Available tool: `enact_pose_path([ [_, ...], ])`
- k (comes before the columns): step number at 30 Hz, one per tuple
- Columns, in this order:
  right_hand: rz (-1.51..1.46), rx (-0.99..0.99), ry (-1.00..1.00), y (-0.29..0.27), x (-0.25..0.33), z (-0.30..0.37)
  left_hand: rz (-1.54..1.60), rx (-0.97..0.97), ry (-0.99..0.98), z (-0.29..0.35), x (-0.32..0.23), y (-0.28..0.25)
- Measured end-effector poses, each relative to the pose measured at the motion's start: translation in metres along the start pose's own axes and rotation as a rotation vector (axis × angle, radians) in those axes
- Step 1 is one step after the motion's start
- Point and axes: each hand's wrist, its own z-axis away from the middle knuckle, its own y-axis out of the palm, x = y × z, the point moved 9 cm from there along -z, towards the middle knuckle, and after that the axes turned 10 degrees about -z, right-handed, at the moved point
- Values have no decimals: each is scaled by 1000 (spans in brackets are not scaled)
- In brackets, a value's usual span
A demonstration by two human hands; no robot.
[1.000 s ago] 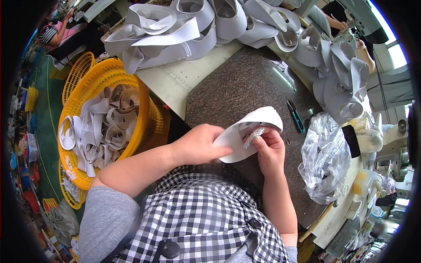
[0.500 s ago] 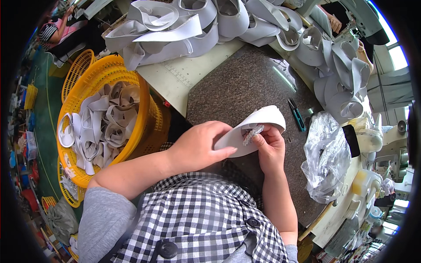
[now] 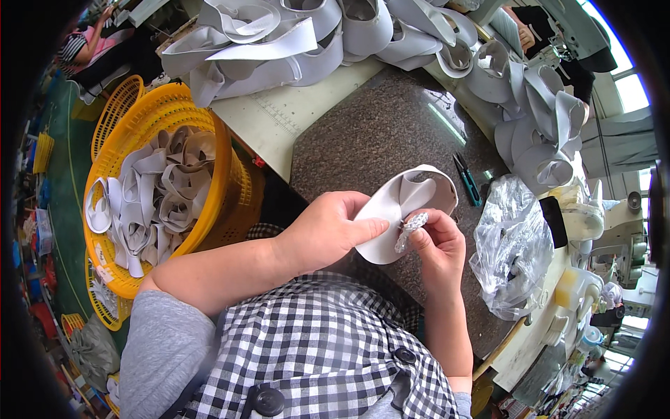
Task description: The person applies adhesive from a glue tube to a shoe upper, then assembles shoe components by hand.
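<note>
The left hand (image 3: 328, 227) grips a curved white piece of stiff material (image 3: 405, 209), its fingers folded over the near edge and the thumb stretched flat along the face of it, so the piece is held up above the dark speckled surface (image 3: 377, 133) just in front of the person's checked shirt (image 3: 314, 356). The right hand (image 3: 436, 241) is closed in a pinch on a small crumpled silvery wad (image 3: 410, 229), which is pressed against the lower edge of the white piece, close beside the left thumb tip. The piece bends round into an open loop, its far end curling up and away from both hands. Beyond it on the surface lies a small pair of dark snips with green handles (image 3: 466, 178), well apart from the hands. To the right of the right hand sits a crumpled clear plastic bag (image 3: 513, 244), near the surface's edge. Along the far side of the surface, many more white curved pieces (image 3: 279, 42) are heaped, running round to the right in a second pile (image 3: 537, 119). On the person's left, beside the surface, stands a yellow plastic basket (image 3: 216, 160) filled with similar curled white and beige pieces. Another person in a striped top (image 3: 80, 49) shows at the upper left, far off.
</note>
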Motion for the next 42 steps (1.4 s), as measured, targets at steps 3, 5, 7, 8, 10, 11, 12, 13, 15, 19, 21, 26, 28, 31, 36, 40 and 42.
enact_pose_path([
  [3,3,-70,32,-3,-3,1,-3,13,-20,0,0,3],
  [5,-13,-77,26,-4,-6,1,-1,3,-12,-2,3,2],
  [7,-28,-85,18,-4,-7,1,1,-6,-2,-3,3,2],
  [8,-43,-95,19,-5,-8,2,-2,-6,-7,-3,3,2],
  [10,-58,-107,19,-7,-8,3,-6,-4,-11,-4,3,3],
  [11,-87,-98,18,-6,-9,3,-3,-13,-11,-3,3,2],
  [12,-116,-88,17,-5,-10,3,0,-22,-10,-3,3,2],
  [13,-118,-86,19,-4,-11,3,0,-25,-11,-2,2,1],
  [15,-88,-97,-8,-5,-10,4,-28,-28,2,-2,1,2],
  [19,-88,-109,-16,-8,-13,5,-20,-30,4,-3,1,3],
  [21,-80,-111,-61,-6,-10,6,-29,-51,33,-4,2,1],
  [26,-70,-124,-121,-2,-9,6,-97,-100,90,-6,1,-1],
  [28,-65,-131,-147,-2,-8,6,-116,-122,106,-6,0,-2],
  [31,-71,-137,-181,0,-8,7,-159,-98,72,-5,1,0],
  [36,53,-111,-260,4,-4,6,-99,-144,161,-6,2,2],
  [40,39,-132,-230,-2,-17,6,-271,-123,171,-2,0,9],
  [42,22,-139,-196,-4,-24,6,-225,-129,251,4,-7,14],
])
